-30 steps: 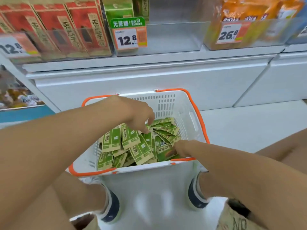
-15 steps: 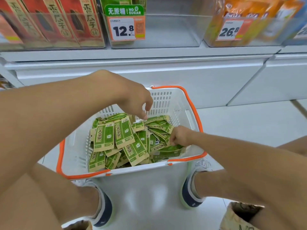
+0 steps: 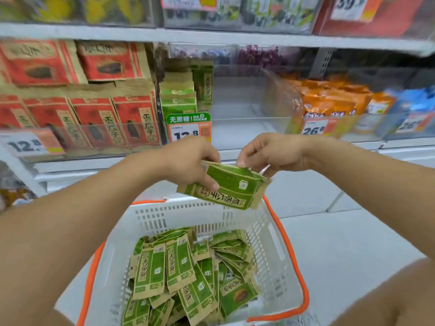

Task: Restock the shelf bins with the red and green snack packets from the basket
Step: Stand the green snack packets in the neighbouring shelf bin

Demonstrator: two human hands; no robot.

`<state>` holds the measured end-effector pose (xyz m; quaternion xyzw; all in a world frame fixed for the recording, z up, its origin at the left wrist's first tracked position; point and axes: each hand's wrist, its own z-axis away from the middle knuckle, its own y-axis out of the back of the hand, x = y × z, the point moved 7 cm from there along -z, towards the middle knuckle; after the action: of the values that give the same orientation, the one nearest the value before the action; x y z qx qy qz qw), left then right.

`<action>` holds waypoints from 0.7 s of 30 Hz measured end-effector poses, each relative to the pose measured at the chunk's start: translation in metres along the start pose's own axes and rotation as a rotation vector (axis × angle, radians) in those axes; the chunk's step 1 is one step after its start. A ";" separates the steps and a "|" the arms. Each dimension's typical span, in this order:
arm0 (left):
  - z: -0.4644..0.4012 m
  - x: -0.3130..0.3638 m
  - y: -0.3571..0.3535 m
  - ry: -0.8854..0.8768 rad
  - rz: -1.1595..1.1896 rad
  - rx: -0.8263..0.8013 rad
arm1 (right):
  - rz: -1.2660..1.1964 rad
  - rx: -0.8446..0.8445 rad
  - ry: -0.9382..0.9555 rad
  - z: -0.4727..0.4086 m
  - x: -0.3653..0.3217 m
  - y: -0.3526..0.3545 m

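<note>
Overhead, green kraft-edged snack packets

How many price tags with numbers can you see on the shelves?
5, though others may be blurred or cut off. One 12.8 tag at far left, one behind the left hand, two 26.8 tags at right, and one on the top shelf.
</note>
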<state>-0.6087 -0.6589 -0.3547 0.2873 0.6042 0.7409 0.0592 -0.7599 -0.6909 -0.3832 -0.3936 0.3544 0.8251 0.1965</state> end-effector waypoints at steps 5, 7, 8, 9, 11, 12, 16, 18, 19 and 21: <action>0.008 -0.035 0.029 0.206 0.721 0.323 | -0.316 0.083 0.085 0.006 -0.027 0.032; 0.010 -0.043 0.036 0.247 0.841 0.480 | -0.372 0.039 0.094 0.007 -0.030 0.030; 0.012 -0.045 0.043 0.223 0.748 0.594 | -0.430 0.029 0.078 0.006 -0.030 0.029; 0.014 -0.044 0.051 0.167 0.574 0.705 | -0.525 0.024 0.052 0.004 -0.030 0.028; 0.018 -0.029 0.060 0.036 0.165 0.828 | -0.712 0.033 0.026 -0.002 -0.034 0.026; 0.018 -0.019 0.060 -0.024 0.009 0.850 | -0.768 0.051 0.030 -0.006 -0.037 0.025; 0.012 -0.002 0.056 -0.117 -0.194 0.838 | -0.923 0.236 0.151 -0.018 -0.046 0.030; 0.006 -0.009 0.060 -0.067 -0.159 0.789 | -0.982 0.319 0.201 -0.023 -0.045 0.045; 0.005 -0.015 0.062 -0.028 -0.143 0.761 | -0.994 0.348 0.214 -0.024 -0.044 0.054; 0.005 -0.029 0.067 0.040 -0.132 0.711 | -1.048 0.444 0.219 -0.027 -0.036 0.074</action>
<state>-0.5649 -0.6851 -0.3025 0.2359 0.8424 0.4843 -0.0083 -0.7688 -0.7628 -0.3350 -0.5490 0.2950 0.4782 0.6188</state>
